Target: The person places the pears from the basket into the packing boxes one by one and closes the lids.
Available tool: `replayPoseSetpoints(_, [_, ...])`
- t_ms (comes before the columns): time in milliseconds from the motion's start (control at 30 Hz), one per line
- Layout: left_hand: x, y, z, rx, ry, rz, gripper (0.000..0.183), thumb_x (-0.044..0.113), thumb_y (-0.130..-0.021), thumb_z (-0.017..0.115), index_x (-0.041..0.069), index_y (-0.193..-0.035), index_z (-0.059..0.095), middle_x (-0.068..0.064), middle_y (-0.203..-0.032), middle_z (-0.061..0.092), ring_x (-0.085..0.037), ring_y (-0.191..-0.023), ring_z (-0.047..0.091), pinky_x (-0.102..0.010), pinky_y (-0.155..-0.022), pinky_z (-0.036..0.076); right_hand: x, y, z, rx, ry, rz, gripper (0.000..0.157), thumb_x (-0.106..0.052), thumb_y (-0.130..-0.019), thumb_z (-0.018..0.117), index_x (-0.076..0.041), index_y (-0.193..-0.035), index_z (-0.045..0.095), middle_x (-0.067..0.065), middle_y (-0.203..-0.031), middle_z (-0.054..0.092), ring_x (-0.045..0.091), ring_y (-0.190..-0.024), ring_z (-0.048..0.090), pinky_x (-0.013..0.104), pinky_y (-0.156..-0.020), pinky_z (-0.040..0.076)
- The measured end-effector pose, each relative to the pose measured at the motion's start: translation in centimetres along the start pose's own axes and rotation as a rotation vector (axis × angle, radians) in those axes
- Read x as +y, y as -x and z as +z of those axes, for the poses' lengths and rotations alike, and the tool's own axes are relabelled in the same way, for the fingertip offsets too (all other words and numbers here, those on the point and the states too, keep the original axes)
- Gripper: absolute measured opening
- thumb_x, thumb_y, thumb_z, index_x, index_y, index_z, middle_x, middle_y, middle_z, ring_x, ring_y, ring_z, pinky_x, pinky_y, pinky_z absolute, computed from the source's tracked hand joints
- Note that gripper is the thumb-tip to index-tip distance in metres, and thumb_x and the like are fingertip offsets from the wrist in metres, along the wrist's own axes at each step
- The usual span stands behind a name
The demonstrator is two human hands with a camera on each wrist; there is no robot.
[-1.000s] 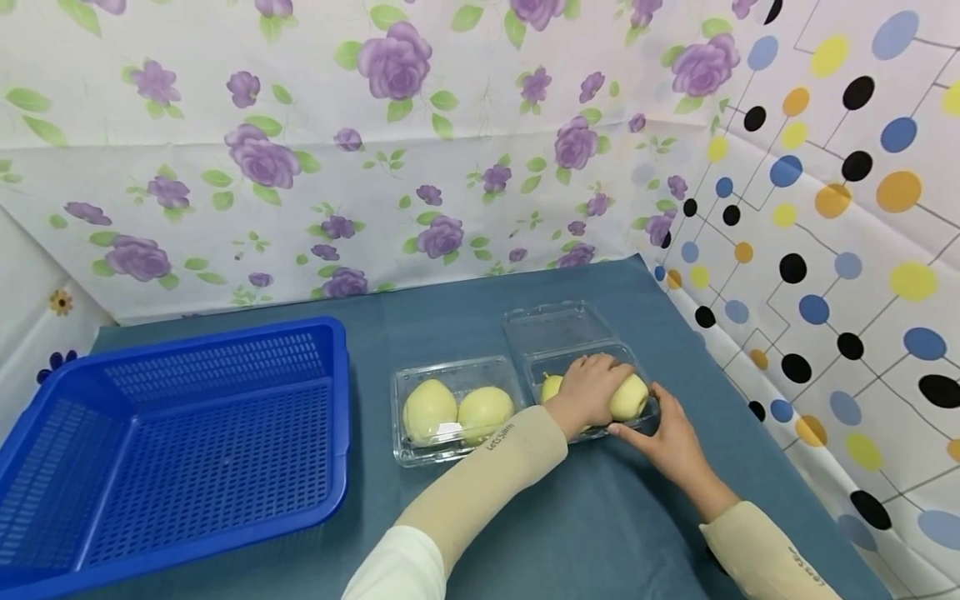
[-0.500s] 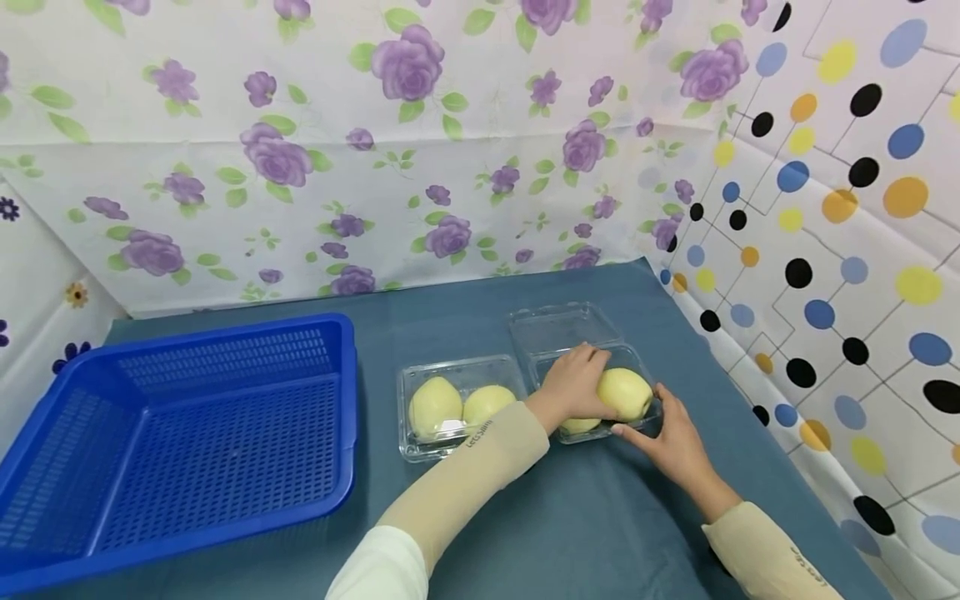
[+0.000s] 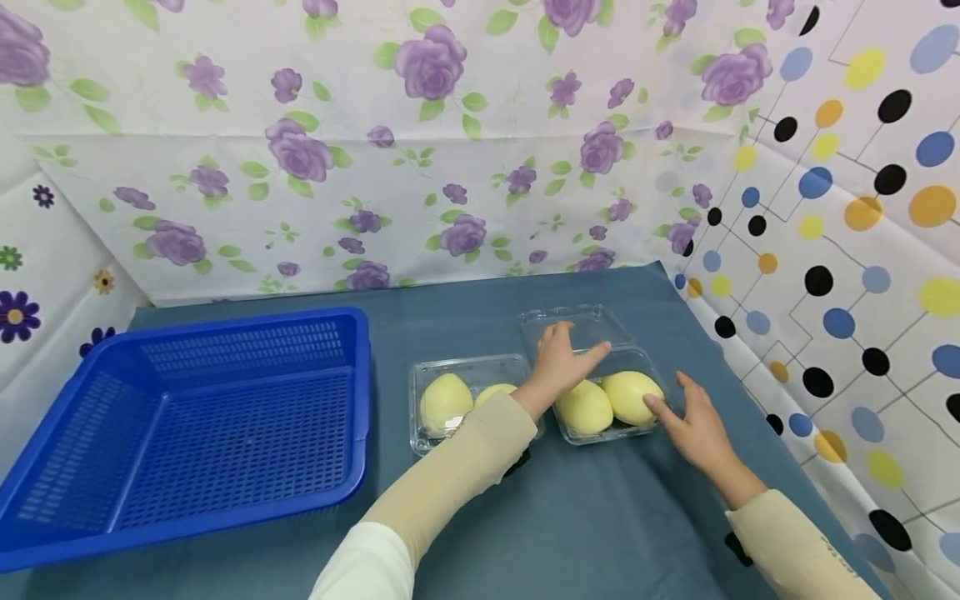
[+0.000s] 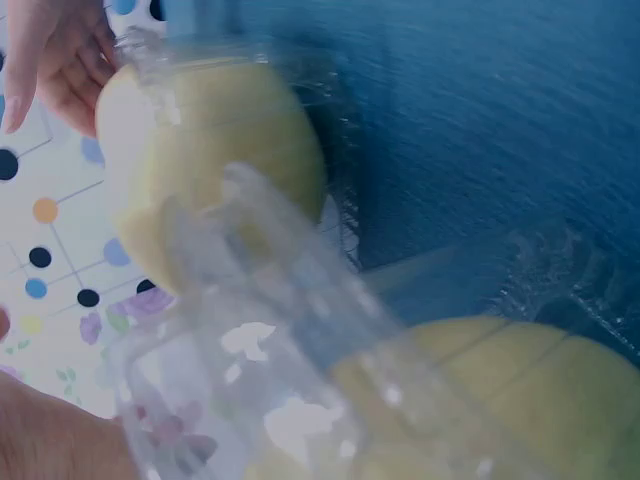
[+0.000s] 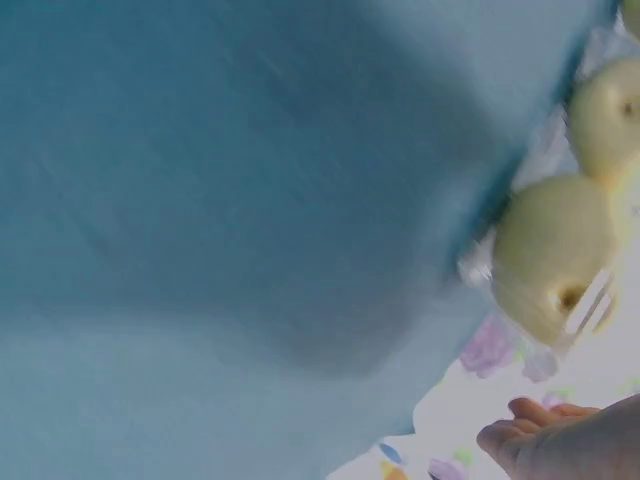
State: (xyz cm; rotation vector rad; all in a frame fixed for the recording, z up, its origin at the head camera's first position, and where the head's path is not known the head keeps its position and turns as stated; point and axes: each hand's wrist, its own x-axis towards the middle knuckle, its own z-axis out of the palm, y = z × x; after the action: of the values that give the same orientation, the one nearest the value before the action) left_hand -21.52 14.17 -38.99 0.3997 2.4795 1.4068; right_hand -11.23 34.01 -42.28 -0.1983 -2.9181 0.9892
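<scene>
Two pale yellow-green pears, the left one [image 3: 587, 408] and the right one [image 3: 633, 396], lie side by side in a clear plastic clamshell box [image 3: 592, 438]. Its lid [image 3: 588, 317] is folded back behind it. My left hand [image 3: 557, 362] hovers over the left side of this box, fingers and thumb spread, holding nothing. Beside the box's right end, my right hand [image 3: 699, 429] is held with relaxed fingers, its thumb by the right pear. In the right wrist view that hand [image 5: 560, 440] appears apart from the nearest pear [image 5: 555, 250].
To the left stands another clear clamshell box [image 3: 480, 365] with pears [image 3: 446, 404], partly behind my left forearm. A large blue plastic basket [image 3: 363, 392] sits on the blue-grey cloth [image 3: 600, 525] at far left. Patterned sheets [image 3: 487, 125] rise behind and to the right.
My left hand has let go of the right pear and moved up and left, uncovering both pears. My right hand has drawn slightly away to the right. The head view has shifted a little.
</scene>
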Motion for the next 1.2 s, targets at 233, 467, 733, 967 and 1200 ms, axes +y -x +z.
replayPoseSetpoints(233, [0.4, 0.2, -0.7, 0.096, 0.243, -0.174, 0.075, 0.061, -0.094, 0.040, 0.010, -0.148, 0.027, -0.015, -0.154, 0.021, -0.032, -0.141, 0.024, -0.052, -0.109, 0.030, -0.2, -2.3, -1.8, -0.008, -0.035, -0.089, 0.067, -0.040, -0.103, 0.028, 0.011, -0.146, 0.020, 0.037, -0.145, 0.025, 0.055, -0.132, 0.024, 0.067, -0.101, 0.025])
replayPoseSetpoints(467, [0.4, 0.3, -1.2, 0.123, 0.364, -0.320, 0.087, 0.067, -0.092, 0.034, 0.008, -0.153, 0.013, -0.016, -0.158, 0.011, -0.033, -0.146, 0.013, -0.053, -0.115, 0.020, -0.5, -5.4, -3.2, -0.060, -0.055, -0.064, 0.071, -0.045, -0.103, 0.018, 0.013, -0.144, 0.022, 0.038, -0.144, 0.025, 0.055, -0.131, 0.025, 0.065, -0.103, 0.024])
replayPoseSetpoints(733, [0.1, 0.5, -1.5, 0.011, 0.561, -0.437, 0.096, 0.073, -0.089, 0.029, 0.008, -0.153, -0.001, -0.013, -0.160, 0.003, -0.037, -0.146, 0.009, -0.054, -0.116, 0.015, 0.4, -7.4, -3.0, -0.223, -0.091, 0.045, 0.085, -0.057, -0.099, 0.010, 0.014, -0.146, 0.015, 0.038, -0.147, 0.018, 0.055, -0.135, 0.017, 0.066, -0.105, 0.020])
replayPoseSetpoints(967, [0.3, 0.0, -2.2, 0.024, 0.624, -0.443, 0.099, 0.078, -0.087, 0.023, 0.009, -0.153, -0.002, -0.014, -0.160, 0.000, -0.038, -0.145, 0.008, -0.055, -0.116, 0.013, -0.4, -8.7, -2.1, -0.252, -0.102, 0.064, 0.090, -0.060, -0.097, 0.005, 0.014, -0.144, 0.021, 0.038, -0.146, 0.023, 0.054, -0.134, 0.020, 0.065, -0.105, 0.022])
replayPoseSetpoints(1200, [0.0, -0.6, -3.2, 0.022, 0.675, -0.408, 0.093, 0.078, -0.087, 0.016, 0.015, -0.154, 0.008, -0.012, -0.160, -0.004, -0.036, -0.146, 0.000, -0.055, -0.116, 0.007, -1.4, -9.5, -1.3, -0.268, -0.124, 0.068, 0.089, -0.060, -0.096, 0.004, 0.014, -0.146, 0.012, 0.038, -0.147, 0.021, 0.053, -0.136, 0.018, 0.063, -0.108, 0.020])
